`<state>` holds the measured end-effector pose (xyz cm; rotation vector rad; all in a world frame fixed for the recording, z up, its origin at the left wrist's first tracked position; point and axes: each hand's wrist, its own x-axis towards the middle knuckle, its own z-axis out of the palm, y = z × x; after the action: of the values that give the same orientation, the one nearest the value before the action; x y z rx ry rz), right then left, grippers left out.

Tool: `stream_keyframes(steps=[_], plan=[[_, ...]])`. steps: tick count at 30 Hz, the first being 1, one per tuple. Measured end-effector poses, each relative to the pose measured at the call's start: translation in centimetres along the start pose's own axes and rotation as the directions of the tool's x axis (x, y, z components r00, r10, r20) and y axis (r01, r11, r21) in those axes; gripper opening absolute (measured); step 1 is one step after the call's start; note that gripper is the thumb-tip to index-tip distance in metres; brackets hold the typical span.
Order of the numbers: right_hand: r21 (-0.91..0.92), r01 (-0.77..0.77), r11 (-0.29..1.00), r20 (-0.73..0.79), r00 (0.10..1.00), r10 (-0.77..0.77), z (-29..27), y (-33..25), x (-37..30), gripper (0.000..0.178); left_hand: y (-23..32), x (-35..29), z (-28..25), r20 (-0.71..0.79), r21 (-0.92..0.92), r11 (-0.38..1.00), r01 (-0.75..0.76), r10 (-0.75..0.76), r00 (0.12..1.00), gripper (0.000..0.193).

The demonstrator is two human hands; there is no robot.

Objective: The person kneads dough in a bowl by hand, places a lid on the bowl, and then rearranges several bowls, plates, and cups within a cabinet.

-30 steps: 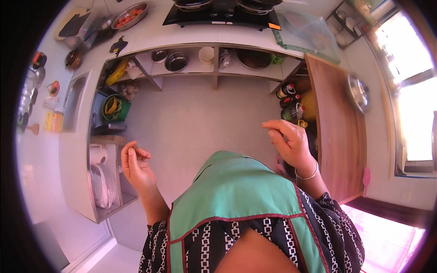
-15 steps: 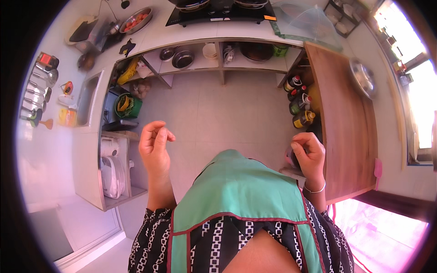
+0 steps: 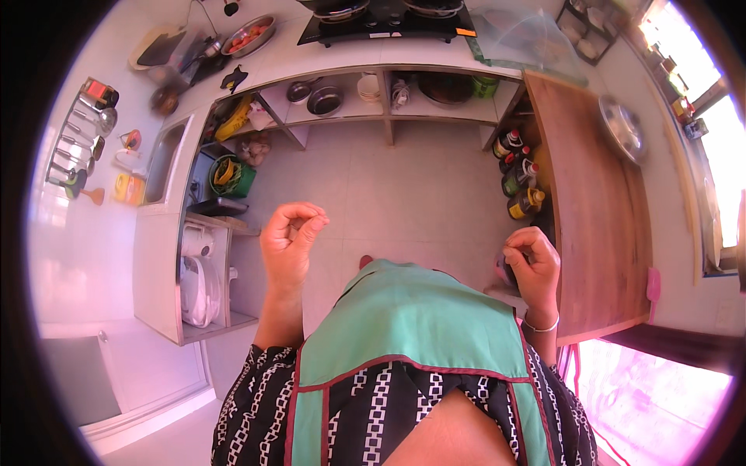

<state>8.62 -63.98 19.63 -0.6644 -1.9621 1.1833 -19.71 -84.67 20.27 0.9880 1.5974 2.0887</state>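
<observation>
Dark object point(image 3: 505, 272), small and mostly hidden, sits in the curled right hand point(image 3: 532, 268) at the near end of the wooden counter point(image 3: 598, 210), just below the bottles point(image 3: 519, 180) on the shelf; what it is cannot be told. Since half a second ago that hand has closed tighter around it. The left hand point(image 3: 289, 245) holds nothing, fingertips pinched together, raised over the floor point(image 3: 404, 186) as before.

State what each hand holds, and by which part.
The left hand holds nothing visible, its fingers pinched together. The right hand curls round a small dark object; what it is cannot be told.
</observation>
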Motion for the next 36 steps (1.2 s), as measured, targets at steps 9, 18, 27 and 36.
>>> stream_keyframes(steps=[9,18,27,36], plan=[[0.041,-0.029,0.999,0.159,0.987,0.022,6.2,-1.9,3.2,0.003,0.2,0.2,-6.1,-0.121,0.055,0.997,0.05,-0.043,0.992,0.016],[0.024,-0.022,0.999,0.262,0.965,0.015,20.7,-3.6,10.2,0.007,-1.7,4.6,-20.0,-0.299,0.026,0.996,0.081,-0.07,0.952,0.024],[-0.025,0.03,0.999,0.367,0.93,-0.018,34.9,-6.0,19.1,0.013,-4.4,14.0,-31.2,-0.351,0.003,0.995,0.097,-0.09,0.932,0.023],[-0.031,-0.01,0.999,0.387,0.922,0.021,41.5,-1.3,30.2,0.02,-9.8,26.3,-33.4,-0.261,0.017,0.993,0.118,-0.109,0.959,0.023]])
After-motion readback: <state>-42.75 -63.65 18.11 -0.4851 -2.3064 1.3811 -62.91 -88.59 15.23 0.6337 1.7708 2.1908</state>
